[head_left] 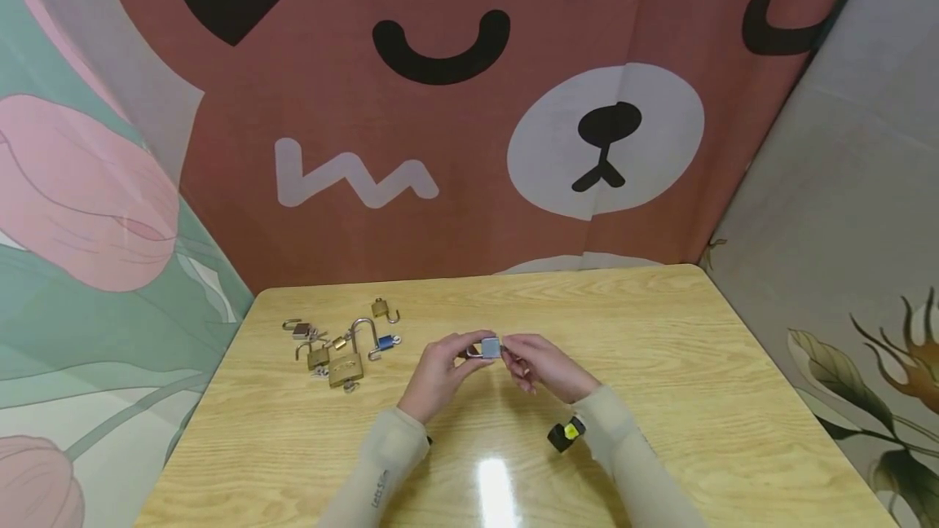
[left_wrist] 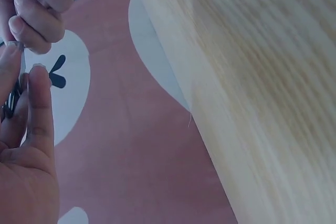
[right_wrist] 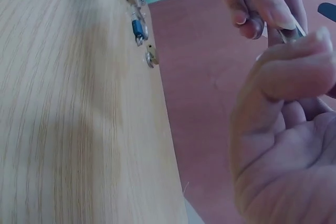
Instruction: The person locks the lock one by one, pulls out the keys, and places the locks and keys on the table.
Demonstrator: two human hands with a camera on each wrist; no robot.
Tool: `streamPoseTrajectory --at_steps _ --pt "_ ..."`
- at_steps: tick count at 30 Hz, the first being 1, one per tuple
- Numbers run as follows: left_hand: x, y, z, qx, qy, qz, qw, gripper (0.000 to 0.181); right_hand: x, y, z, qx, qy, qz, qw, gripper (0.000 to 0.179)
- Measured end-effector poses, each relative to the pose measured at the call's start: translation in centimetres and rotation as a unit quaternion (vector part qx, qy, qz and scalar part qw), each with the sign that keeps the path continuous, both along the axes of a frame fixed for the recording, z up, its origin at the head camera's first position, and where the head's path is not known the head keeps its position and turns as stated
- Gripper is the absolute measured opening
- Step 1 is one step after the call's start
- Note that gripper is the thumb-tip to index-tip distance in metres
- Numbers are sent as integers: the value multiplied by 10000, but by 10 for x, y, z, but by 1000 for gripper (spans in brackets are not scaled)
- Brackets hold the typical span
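Over the middle of the table, a small silver-grey padlock (head_left: 491, 347) lies sideways, its shackle pointing left. My left hand (head_left: 438, 369) holds it from the shackle side, thumb below and forefinger above. At the padlock's opposite end is my right hand (head_left: 546, 367), thumb and forefinger pinching together and the other fingers curled. I cannot tell whether they pinch a key there. In the right wrist view, the right hand (right_wrist: 294, 145) covers most of the padlock (right_wrist: 299, 31). The left wrist view catches both hands' fingertips meeting at its left edge.
To the left lie several padlocks: a big brass one (head_left: 346, 370), smaller brass ones (head_left: 318, 358), a blue one (head_left: 385, 342), and a dark one (head_left: 302, 331). A brass padlock (head_left: 379, 309) with its shackle swung out sits farther back. Printed curtains stand behind the wooden table (head_left: 697, 398).
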State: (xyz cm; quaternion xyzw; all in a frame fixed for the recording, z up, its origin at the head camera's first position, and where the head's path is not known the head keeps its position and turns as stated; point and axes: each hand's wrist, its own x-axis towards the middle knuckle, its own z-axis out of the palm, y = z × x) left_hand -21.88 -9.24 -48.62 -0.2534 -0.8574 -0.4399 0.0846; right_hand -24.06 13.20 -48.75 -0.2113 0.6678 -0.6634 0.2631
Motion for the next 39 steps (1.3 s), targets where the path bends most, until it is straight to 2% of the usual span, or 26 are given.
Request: streamPoseTrajectory --at_steps 6,14,17,24,27,31,36,39 --pt "0 -1 4 -128 92 -91 9998 36 -1 4 -1 -47 -59 164 9998 44" --pt "0 0 6 -519 696 -89 9962 38 0 7 -3 -283 -336 271 9987 38" --pt "0 0 4 -522 672 -36 9964 38 0 5 -4 -219 -304 201 9991 39" --pt "0 -1 3 -443 371 -14 9983 37 3 1 -3 -32 -137 -46 9999 39" --pt "0 0 3 -490 401 0 9980 36 4 1 -4 -66 -108 -71 9999 40" --pt "1 2 4 -621 724 -63 9954 39 4 2 -5 -203 -115 -18 9997 39" --pt "2 5 4 -842 1227 -235 9886 47 4 3 -7 -376 -153 93 9991 38" --pt "2 9 3 -1045 1162 -358 9871 48 6 1 -7 -414 -164 135 9989 39"
